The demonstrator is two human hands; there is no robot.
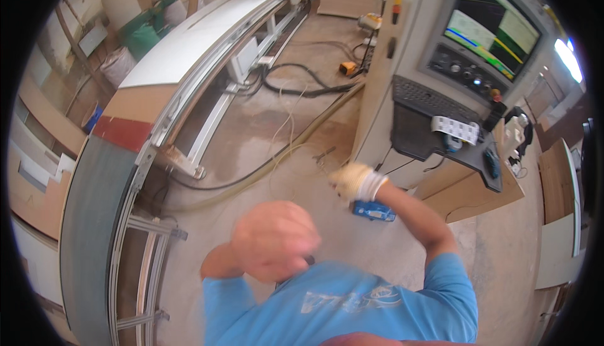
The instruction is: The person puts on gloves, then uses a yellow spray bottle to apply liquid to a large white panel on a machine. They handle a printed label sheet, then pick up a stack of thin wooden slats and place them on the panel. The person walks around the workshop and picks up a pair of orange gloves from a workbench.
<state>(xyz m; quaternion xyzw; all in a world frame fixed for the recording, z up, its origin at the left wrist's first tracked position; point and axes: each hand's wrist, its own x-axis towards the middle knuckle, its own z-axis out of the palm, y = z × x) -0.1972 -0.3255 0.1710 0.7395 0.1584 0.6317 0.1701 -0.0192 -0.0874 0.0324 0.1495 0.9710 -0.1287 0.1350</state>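
Note:
My right hand (355,183), in a pale yellow knit glove with a white cuff, is held out in front of me, left of the control cabinet. Its fingers are closed, and a small grey metal tool (324,156), apparently an open-ended wrench, sticks out beyond them; its lower part is hidden by the glove. My left hand (275,239) is raised close in front of my chest and smeared by motion, so its fingers cannot be made out. Just below and behind the right hand is a blue object (374,211) with light markings.
A long machine bed (94,220) carrying a white panel (195,37) runs along the left. Black cables (302,72) and a hose (251,188) cross the floor. At right stands the control cabinet with a lit screen (494,25), keyboard (431,100) and shelf (412,135).

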